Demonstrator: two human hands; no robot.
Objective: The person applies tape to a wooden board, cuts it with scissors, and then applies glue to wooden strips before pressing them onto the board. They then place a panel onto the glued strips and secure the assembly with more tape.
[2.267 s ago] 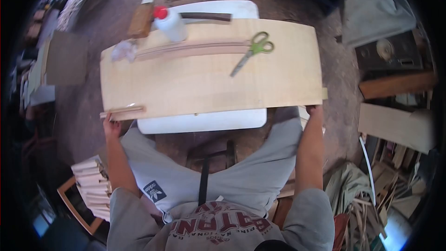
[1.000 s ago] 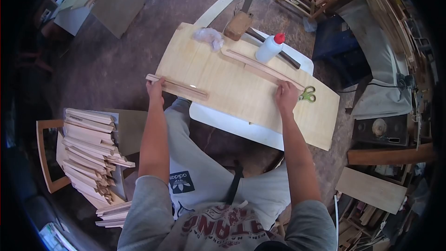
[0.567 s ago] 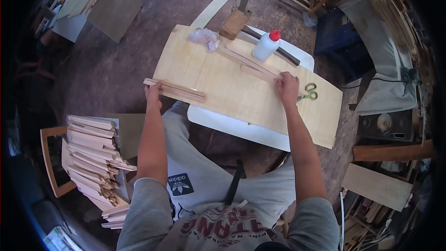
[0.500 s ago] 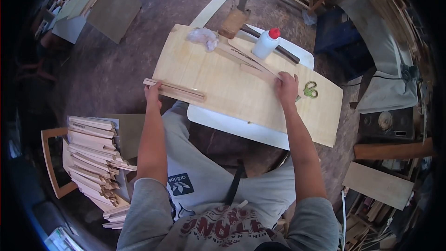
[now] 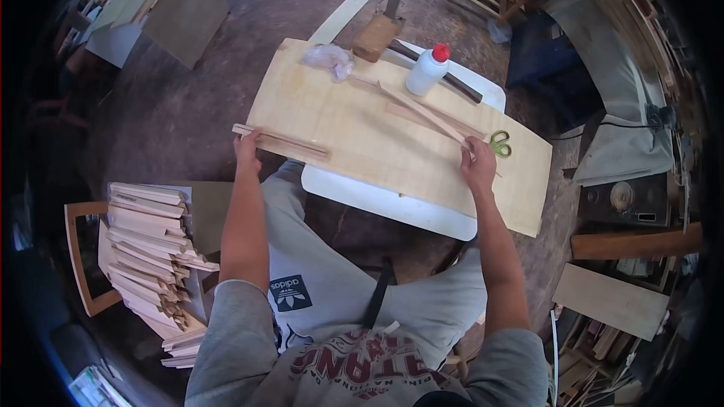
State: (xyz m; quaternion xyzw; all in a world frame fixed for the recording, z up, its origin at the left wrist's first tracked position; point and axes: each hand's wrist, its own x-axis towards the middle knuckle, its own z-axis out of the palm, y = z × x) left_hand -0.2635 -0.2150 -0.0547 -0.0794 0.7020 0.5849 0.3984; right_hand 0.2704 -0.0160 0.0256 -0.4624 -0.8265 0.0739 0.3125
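Note:
My left hand [image 5: 246,152] is closed round one end of a small stack of narrow wood strips [image 5: 294,147], which lies along the near left edge of a pale plywood board [image 5: 354,132]. In my right hand [image 5: 479,166] I grip the near end of a thin wood strip [image 5: 426,114], its far end angled away across the board. Partly beneath that strip lies another flat wood piece [image 5: 403,111]. Green-handled scissors [image 5: 501,145] rest just right of my right hand. Beyond the strip stands a white bottle with a red cap [image 5: 427,71].
A crumpled plastic bag [image 5: 329,61], a brown block [image 5: 375,39] and a dark bar [image 5: 461,89] are at the board's far side. Beneath the board is a white tabletop [image 5: 392,203]. Many cut strips [image 5: 147,256] are piled at my left, beside a wooden frame [image 5: 75,256].
My right hand has shifted slightly right and nearer with the strip, whose printed face no longer shows. My left hand stays at the stacked strips.

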